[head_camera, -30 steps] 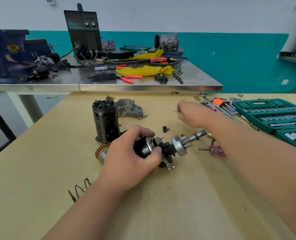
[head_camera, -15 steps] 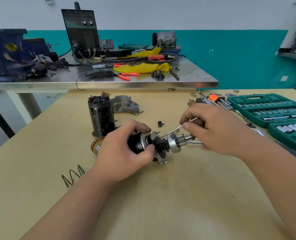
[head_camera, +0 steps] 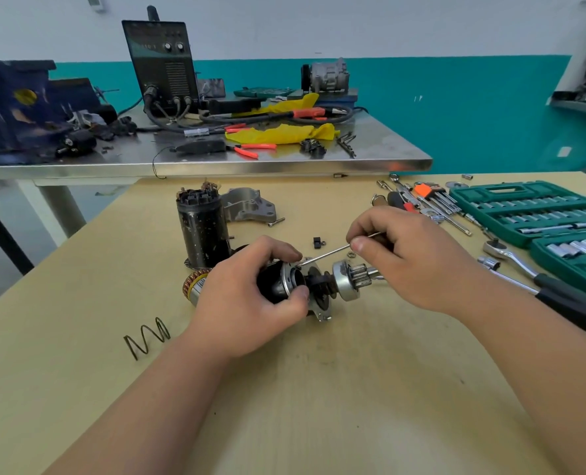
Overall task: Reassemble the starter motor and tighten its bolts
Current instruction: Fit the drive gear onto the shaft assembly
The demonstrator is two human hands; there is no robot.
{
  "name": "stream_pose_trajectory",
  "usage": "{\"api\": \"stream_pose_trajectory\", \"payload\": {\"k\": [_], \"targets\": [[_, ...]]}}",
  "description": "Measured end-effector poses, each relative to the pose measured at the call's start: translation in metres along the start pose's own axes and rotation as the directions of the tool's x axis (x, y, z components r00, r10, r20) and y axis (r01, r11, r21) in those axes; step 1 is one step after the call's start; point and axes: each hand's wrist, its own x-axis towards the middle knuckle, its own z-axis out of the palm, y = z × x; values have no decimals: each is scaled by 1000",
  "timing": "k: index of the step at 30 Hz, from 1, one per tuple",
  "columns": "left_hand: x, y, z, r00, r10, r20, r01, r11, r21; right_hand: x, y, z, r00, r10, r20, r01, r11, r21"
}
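Your left hand point(head_camera: 247, 296) grips the motor point(head_camera: 276, 281) lying on the table point(head_camera: 319, 389) and your right hand point(head_camera: 404, 255) pinches a thin rod point(head_camera: 326, 252) at its rim, so a tilted rod may miss its hole, or the motor may roll.

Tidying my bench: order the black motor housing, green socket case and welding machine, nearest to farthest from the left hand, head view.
1. Black motor housing, just behind the left hand.
2. Green socket case, right, on the wooden table.
3. Welding machine, back of the steel table.
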Motion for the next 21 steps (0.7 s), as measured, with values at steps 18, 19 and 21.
{"api": "stream_pose_trajectory", "payload": {"k": [18,19,21], "targets": [[-1,-4,2,1000,4,-24,-4,1000,12,-2,3,2,1000,20,-18,-19,999,42],[-1,-4,2,1000,5,-24,-5,1000,13,-2,3,3,1000,18,-24,-17,999,46],[-1,-4,2,1000,1,-25,-1,1000,12,-3,3,2,999,-3,-35,4,999,44]]}}
